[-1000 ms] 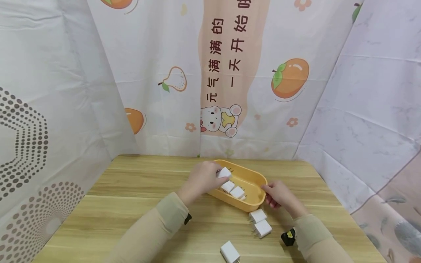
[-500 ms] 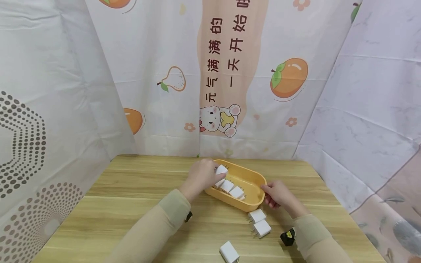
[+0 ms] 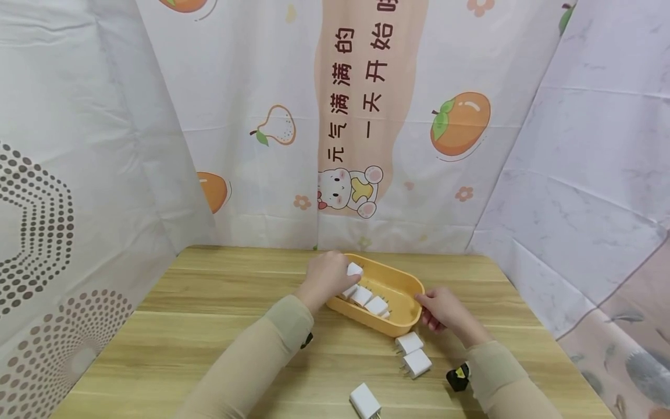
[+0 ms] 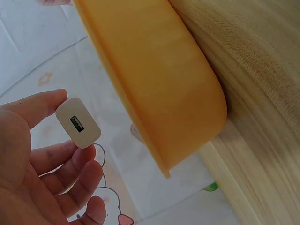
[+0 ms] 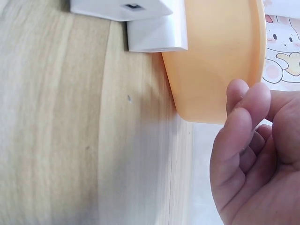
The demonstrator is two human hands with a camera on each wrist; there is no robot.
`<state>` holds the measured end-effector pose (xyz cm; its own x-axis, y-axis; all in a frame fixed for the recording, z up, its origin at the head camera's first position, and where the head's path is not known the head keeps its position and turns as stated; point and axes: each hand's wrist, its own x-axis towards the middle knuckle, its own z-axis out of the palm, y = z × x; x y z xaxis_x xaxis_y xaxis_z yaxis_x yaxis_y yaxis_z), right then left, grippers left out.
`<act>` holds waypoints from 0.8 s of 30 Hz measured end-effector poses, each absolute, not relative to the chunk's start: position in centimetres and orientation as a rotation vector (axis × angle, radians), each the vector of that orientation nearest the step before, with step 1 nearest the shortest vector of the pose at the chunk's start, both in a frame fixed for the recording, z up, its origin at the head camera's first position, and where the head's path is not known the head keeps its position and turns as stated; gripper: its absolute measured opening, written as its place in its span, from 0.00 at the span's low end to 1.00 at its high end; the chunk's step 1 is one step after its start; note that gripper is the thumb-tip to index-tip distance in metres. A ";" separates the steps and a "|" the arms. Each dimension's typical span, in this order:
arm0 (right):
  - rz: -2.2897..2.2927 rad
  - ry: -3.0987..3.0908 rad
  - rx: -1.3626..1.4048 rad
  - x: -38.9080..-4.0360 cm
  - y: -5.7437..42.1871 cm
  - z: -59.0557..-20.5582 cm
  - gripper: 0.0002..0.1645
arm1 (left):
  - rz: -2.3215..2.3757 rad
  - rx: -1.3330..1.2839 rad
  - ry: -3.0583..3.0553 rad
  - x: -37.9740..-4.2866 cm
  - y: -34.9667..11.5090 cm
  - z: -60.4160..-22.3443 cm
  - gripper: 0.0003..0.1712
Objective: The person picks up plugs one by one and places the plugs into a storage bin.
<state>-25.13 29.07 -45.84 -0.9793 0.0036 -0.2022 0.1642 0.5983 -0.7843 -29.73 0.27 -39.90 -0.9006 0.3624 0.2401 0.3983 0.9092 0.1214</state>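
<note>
A white USB charger (image 3: 355,269) is pinched between the thumb and fingers of my left hand (image 3: 325,279), over the left end of a yellow plastic basket (image 3: 400,285). The USB port of this charger (image 4: 78,123) faces the left wrist camera. Several more white chargers (image 3: 361,296) lie in a row in the basket, prongs toward its far side; my left hand hides part of that end. My right hand (image 3: 445,308) pinches the basket's right rim between thumb and fingers, and the right wrist view has its fingertips (image 5: 257,99) at that rim.
Two white chargers (image 3: 417,364) lie side by side on the wooden table (image 3: 209,326), close to the basket's near right corner. Another charger (image 3: 365,401) lies nearer the front. Printed cloth (image 3: 262,192) hangs behind the table and along both sides.
My left hand has shifted slightly up and left with the charger, bringing another charger in the basket into sight. The right hand still holds the rim, and the basket has barely moved.
</note>
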 end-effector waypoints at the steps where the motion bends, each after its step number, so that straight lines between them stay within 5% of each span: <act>1: -1.323 2.646 0.141 -25.2 29.0 -45.8 0.23 | -0.241 -0.573 -2.860 -29.7 0.3 -39.9 0.26; 24: -1.336 2.638 0.125 -25.0 29.0 -45.7 0.23 | -0.136 -0.502 -2.946 -30.2 1.6 -41.3 0.30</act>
<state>-24.98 28.98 -45.65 -0.9800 -0.0071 -0.1988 0.1560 0.5924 -0.7904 -30.23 1.59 -41.31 -0.9328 0.3217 0.1625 0.3353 0.9400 0.0636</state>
